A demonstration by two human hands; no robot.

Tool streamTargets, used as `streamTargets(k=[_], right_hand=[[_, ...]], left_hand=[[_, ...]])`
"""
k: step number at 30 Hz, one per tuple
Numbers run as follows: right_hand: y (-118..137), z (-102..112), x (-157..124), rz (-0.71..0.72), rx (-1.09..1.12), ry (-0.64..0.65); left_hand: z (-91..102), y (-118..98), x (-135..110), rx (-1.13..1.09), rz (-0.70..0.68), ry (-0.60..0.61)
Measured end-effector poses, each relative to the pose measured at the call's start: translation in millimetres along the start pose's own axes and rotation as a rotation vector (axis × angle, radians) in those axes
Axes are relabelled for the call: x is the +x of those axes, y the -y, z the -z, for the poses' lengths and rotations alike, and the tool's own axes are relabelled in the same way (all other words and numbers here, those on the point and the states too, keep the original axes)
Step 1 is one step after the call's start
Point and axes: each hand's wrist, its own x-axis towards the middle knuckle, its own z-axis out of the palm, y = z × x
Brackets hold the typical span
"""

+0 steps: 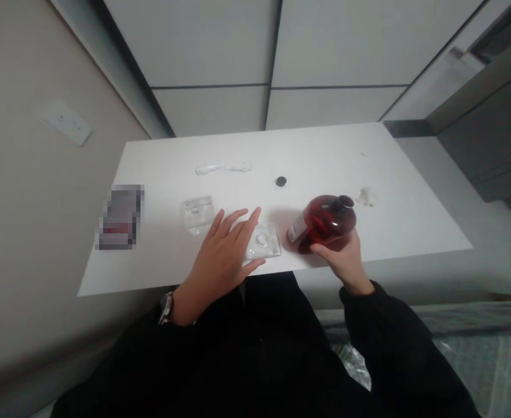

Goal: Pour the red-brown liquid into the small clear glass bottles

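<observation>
My right hand [345, 258] is wrapped round a reddish-brown bottle [325, 223] with a pale label, near the table's front edge. The bottle's neck is uncapped and leans a little to the right. My left hand [225, 249] is open, its fingers stretched out beside and partly over a clear square glass piece [269, 242] with a round feature in its middle. Whether the fingers touch that piece I cannot tell. A second clear glass piece [198, 212] lies to the left of my left hand. Farther back sits a small dark round cap [281, 181].
A clear plastic dropper [223, 168] lies at the back of the white table [164, 157]. To the left is a blurred-out dark rectangular object [121, 217]. A whitish scrap or smudge [366, 197] shows right of the bottle. Walls stand behind and left.
</observation>
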Motion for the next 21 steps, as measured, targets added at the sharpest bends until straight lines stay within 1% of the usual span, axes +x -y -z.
streamTargets(k=[2,4,9,12,14,16,18,20,21], right_hand=[[-5.4,-5.9,1.3,-0.012,0.084,-0.005],[-4.8,-9.7,1.6,-0.004,0.112,0.006],[9.3,-15.8,-0.6,-0.004,0.147,0.080],[13.8,-16.7,-1.0,0.037,0.094,0.107],[12.4,-15.4,-1.3,0.055,0.025,0.149],[8.3,-13.7,-2.5,0.080,-0.035,0.192],[3.7,-13.4,-5.1,0.106,-0.071,0.203],[0.5,-16.4,-8.7,0.122,-0.089,0.183],[-0.3,-19.4,-10.6,0.128,-0.095,0.172]], left_hand=[[2.2,3.7,9.0,0.052,-0.002,0.016],[4.2,9.1,17.9,0.081,0.028,0.034],[8.8,25.5,45.6,0.106,0.124,0.099],[10.3,32.8,60.8,0.121,0.154,0.132],[12.5,37.9,63.9,0.136,0.146,0.127],[16.7,46.3,57.3,0.143,0.126,0.061],[21.3,60.0,40.2,0.122,0.143,-0.064],[23.1,77.9,15.1,0.065,0.233,-0.198],[22.0,87.2,1.6,0.029,0.300,-0.241]])
